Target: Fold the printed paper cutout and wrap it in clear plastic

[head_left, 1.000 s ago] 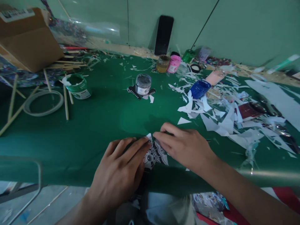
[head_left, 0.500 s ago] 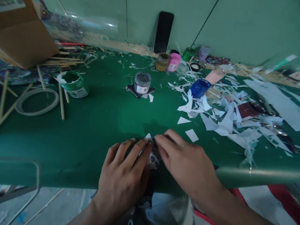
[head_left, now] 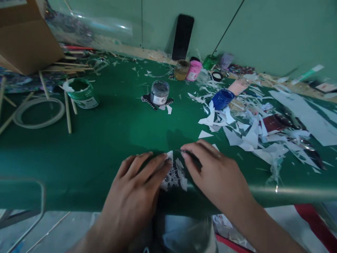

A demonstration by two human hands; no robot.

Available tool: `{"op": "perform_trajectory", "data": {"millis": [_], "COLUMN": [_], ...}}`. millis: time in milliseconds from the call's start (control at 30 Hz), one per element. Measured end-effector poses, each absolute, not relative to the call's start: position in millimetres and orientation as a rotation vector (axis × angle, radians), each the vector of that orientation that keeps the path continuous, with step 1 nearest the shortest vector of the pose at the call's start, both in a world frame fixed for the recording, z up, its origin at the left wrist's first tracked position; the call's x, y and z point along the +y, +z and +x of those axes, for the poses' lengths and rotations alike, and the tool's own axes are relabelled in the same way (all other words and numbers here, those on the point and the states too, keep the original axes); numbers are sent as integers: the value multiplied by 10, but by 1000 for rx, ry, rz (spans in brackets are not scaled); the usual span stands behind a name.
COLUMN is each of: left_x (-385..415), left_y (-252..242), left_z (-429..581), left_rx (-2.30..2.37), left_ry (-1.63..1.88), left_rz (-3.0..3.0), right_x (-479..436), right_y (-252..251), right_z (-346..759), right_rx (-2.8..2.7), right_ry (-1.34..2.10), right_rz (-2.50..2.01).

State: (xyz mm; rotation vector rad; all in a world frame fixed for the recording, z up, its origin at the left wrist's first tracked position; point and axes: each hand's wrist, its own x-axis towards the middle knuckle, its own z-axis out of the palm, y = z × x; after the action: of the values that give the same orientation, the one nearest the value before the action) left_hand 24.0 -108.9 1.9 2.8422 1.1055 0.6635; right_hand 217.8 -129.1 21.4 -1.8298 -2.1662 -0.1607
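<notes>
Two hands: both at a b&w cutout (head_left: 176, 175), near edge of green table (head_left: 105, 140).
Cutout: lies flat, btwn the hands.
Left hand (head_left: 134, 196): fingers stretched flat, pressing cutout's left side.
Right hand (head_left: 218, 175): fingers pinch a thin dark tool (head_left: 185, 151), tip just above cutout.
Right of hands: scraps (head_left: 244, 137), white paper.
Further back: grey jar (head_left: 159, 93) centre; green jar (head_left: 83, 93) w/ sticks (head_left: 67, 116), left.

Craft workspace: green table (head_left: 105, 133), paint jars (head_left: 159, 92), paper scraps (head_left: 250, 133).
</notes>
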Motion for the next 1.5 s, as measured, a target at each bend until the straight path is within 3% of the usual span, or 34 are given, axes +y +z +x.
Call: {"op": "perform_trajectory", "data": {"millis": [200, 633, 1500], "left_x": [-842, -1121, -1115], "left_y": [272, -17, -13], "left_z": [101, 140, 128], "left_rx": [790, 1018, 988], "left_ry": [386, 665, 665], "left_rz": [3035, 2882, 2864], "right_x": [-1191, -1364, -1216], "right_y": [257, 110, 149], "right_z": [2308, 2211, 2334], "right_rx": [-2218, -2301, -2501], "right_ry": [36, -135, -153], "right_rz": [-1732, -1583, -1407]}}
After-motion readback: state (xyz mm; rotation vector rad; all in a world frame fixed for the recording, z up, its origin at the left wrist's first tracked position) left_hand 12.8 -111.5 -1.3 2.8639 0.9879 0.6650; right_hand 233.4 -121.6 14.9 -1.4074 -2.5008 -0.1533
